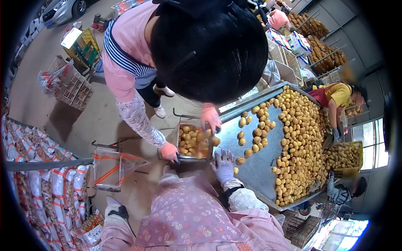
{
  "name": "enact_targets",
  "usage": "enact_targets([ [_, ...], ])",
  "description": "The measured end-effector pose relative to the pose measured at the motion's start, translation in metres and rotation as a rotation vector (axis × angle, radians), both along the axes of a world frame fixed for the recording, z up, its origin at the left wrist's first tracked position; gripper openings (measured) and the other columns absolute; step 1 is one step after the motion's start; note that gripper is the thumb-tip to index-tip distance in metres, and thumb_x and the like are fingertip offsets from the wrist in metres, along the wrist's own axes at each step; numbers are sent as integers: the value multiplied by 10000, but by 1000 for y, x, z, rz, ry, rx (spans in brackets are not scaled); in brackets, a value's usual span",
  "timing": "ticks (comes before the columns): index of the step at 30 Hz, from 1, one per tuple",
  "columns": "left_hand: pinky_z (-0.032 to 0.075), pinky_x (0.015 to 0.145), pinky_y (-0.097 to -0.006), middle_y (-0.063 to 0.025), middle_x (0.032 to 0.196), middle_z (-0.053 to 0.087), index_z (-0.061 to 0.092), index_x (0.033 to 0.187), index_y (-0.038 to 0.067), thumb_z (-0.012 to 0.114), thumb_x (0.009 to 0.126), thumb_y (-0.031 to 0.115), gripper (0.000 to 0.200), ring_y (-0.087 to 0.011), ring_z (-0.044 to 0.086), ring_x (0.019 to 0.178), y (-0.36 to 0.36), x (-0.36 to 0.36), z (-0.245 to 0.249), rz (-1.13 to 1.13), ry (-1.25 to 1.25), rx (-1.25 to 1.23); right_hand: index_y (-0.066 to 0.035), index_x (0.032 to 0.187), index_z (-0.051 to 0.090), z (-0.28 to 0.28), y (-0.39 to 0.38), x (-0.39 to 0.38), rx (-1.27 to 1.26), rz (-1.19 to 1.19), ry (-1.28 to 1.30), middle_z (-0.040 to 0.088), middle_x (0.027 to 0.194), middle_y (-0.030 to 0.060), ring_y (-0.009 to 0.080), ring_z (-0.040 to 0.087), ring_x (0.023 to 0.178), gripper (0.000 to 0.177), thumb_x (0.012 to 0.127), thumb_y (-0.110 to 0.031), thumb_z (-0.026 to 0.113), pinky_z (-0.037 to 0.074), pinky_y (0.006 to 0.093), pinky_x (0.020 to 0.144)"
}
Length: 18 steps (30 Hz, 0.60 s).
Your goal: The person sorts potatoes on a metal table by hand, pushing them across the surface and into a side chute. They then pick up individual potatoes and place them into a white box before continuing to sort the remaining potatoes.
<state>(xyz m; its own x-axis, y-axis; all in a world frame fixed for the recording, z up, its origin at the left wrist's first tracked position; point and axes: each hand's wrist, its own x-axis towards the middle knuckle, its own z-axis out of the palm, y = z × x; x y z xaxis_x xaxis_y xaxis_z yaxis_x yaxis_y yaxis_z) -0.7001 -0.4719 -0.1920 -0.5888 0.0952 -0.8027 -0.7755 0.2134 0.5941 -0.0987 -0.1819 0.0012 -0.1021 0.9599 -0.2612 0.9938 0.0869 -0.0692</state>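
My right hand (224,164), in a pale lilac glove, lies with its fingers apart on the near left edge of the metal sorting table (247,180). A few potatoes (240,160) are close to its fingertips. Just left of it hangs a metal-framed chute (197,158) holding potatoes (189,140). Opposite, a person's hand (210,119) is over the chute among blurred potatoes, and that person's other hand (169,152) is at its lower left corner. My left hand (112,202) is low at the left, its fingers too indistinct to read, beneath an empty bag frame (107,169).
A large heap of potatoes (299,146) covers the table's right side. Another worker (335,96) leans over the far end, near a yellow crate (356,155) of potatoes. Filled bags (54,188) are stacked at left, with plastic crates (73,90) behind.
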Motion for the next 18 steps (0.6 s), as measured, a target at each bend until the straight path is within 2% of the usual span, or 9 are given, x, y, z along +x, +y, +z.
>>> enact_targets([
  [2, 516, 928, -509, -108, 1178, 655, 599, 1291, 96, 365, 1067, 659, 650, -298, 618, 1040, 21, -25, -11, -47, -99, 300, -229, 1561, 505, 0, -8, 6, -19, -12, -20, 371, 1675, 177, 447, 245, 1576, 684, 941, -464, 671, 145, 592, 1286],
  [5, 540, 886, -494, -162, 1140, 667, 624, 1222, 68, 437, 1076, 542, 530, -303, 638, 1007, 61, -19, 16, 120, -85, 38, -227, 1581, 473, 4, -21, 16, -64, -14, -52, 344, 1688, 174, 447, 244, 1577, 699, 951, -459, 665, 148, 584, 1289],
  [8, 541, 901, -484, -162, 1109, 674, 634, 1179, 59, 441, 1079, 414, 416, -323, 646, 967, 39, -25, -31, -93, -32, -32, -238, 1591, 454, 5, -23, 22, -61, 7, -62, 344, 1688, 163, 444, 246, 1576, 713, 946, -454, 671, 160, 588, 1285],
  [11, 548, 920, -479, -154, 1080, 674, 621, 1103, 82, 490, 1042, 295, 257, -320, 643, 981, 49, 9, -15, 207, -109, -37, -265, 1589, 457, 24, -3, 12, -117, 53, -13, 344, 1690, 152, 443, 243, 1578, 719, 934, -457, 681, 165, 601, 1280],
  [14, 556, 934, -488, -148, 1065, 666, 614, 1089, 82, 507, 1024, 241, 202, -320, 642, 965, 29, 16, -26, 57, -147, 139, -271, 1543, 507, 18, 9, 13, -130, 114, -8, 373, 1679, 159, 449, 265, 1570, 661, 933, -473, 661, 167, 613, 1276],
  [15, 558, 940, -494, -150, 1054, 665, 613, 1088, 72, 500, 1024, 237, 209, -323, 644, 962, 27, 19, -30, 90, -157, 129, -267, 1528, 524, 15, 13, 14, -152, 131, 0, 380, 1676, 160, 452, 269, 1569, 642, 934, -474, 654, 170, 615, 1275],
  [16, 560, 947, -499, -153, 1043, 665, 612, 1086, 62, 494, 1025, 233, 216, -325, 646, 959, 28, 26, -31, 124, -168, 118, -219, 1388, 652, 4, 11, 18, -73, 107, 98, 489, 1585, 114, 412, 324, 1535, 570, 863, -421, 745, 202, 591, 1265],
  [17, 561, 953, -505, -155, 1031, 665, 611, 1085, 52, 488, 1026, 229, 223, -328, 648, 956, 29, 34, -33, 159, -180, 106, -225, 1362, 671, -6, 8, 23, -57, 124, 131, 523, 1558, 122, 431, 358, 1515, 524, 884, -434, 710, 208, 600, 1260],
  [18, 566, 973, -520, -187, 1031, 686, 618, 1079, 4, 440, 1031, 227, 289, -349, 663, 976, 28, 43, -32, 90, -211, 97, -230, 1336, 690, -15, 6, 27, -42, 144, 165, 558, 1531, 131, 449, 392, 1496, 483, 905, -447, 674, 215, 608, 1256],
])
